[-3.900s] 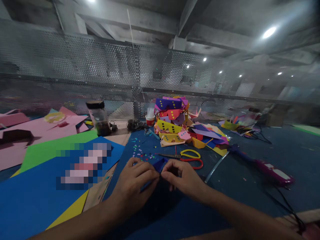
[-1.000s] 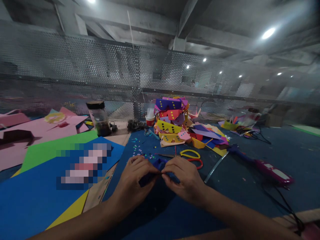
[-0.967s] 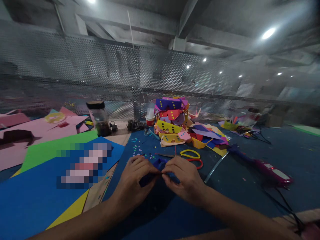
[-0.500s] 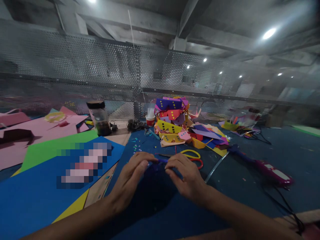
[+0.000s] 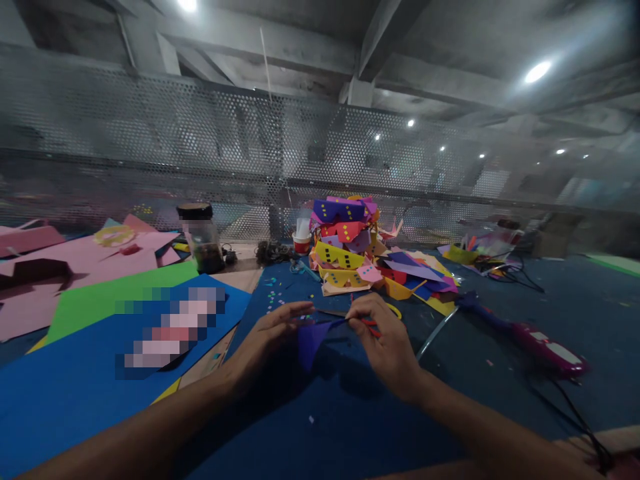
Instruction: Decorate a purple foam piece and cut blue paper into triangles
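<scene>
A blue-purple piece of craft sheet, roughly triangular, hangs between my hands above the dark blue mat. My right hand pinches its narrow right end between thumb and fingers. At the wide left end is my left hand, fingers stretched out nearly straight; whether its thumb touches the piece is hard to see. Just behind, scissors with yellow and red handles lie on the mat, partly hidden by my right hand. Their blade points left.
A pile of coloured cut-out masks stands behind my hands. A glue gun with a cord lies right. Blue sheets and green sheets cover the left, near a dark-lidded jar. A paper cup sits at the back.
The blue-purple piece, earlier bunched narrow between both hands, now hangs spread out. My right hand has shifted slightly right and up, and my left fingers have straightened.
</scene>
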A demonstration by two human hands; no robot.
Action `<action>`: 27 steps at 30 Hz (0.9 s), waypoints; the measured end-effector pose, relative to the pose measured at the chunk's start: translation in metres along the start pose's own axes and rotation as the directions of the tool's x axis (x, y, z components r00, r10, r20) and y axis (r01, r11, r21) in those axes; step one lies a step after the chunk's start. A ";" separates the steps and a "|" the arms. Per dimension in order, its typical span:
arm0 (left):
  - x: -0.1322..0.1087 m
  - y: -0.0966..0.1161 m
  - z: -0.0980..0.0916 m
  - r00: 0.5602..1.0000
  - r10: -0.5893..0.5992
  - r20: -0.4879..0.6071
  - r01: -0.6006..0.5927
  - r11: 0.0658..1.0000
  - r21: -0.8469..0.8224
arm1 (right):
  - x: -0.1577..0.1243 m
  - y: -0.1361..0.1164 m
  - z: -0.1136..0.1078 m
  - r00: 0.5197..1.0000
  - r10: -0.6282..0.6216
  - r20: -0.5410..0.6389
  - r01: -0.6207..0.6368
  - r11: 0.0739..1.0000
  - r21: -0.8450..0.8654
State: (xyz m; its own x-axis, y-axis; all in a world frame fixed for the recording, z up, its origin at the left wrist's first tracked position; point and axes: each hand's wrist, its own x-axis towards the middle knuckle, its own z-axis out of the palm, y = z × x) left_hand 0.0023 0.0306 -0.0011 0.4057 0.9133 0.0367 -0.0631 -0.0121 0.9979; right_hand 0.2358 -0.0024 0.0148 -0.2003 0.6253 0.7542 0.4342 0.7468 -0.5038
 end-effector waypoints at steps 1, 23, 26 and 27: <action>-0.001 0.000 0.002 0.999 -0.030 0.031 0.032 0.998 -0.053 | 0.000 0.001 0.000 1.000 0.016 -0.003 -0.016 1.000 0.003; 0.000 0.026 -0.016 0.996 -0.034 -0.081 0.031 0.999 -0.038 | 0.004 0.035 0.001 0.959 0.246 0.139 -0.254 0.966 0.043; -0.002 0.024 -0.021 0.998 -0.029 -0.055 0.027 0.999 -0.041 | 0.003 0.034 0.002 0.958 0.238 0.160 -0.246 0.969 0.033; -0.003 0.023 -0.022 0.998 -0.027 -0.051 0.025 0.999 -0.045 | 0.003 0.034 0.002 0.958 0.235 0.167 -0.243 0.969 0.030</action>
State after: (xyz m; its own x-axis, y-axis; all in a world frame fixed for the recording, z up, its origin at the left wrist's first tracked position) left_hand -0.0203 0.0370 0.0209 0.3602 0.9328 0.0070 -0.0940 0.0288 0.9952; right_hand 0.2478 0.0250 -0.0013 -0.2361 0.8122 0.5335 0.4435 0.5786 -0.6845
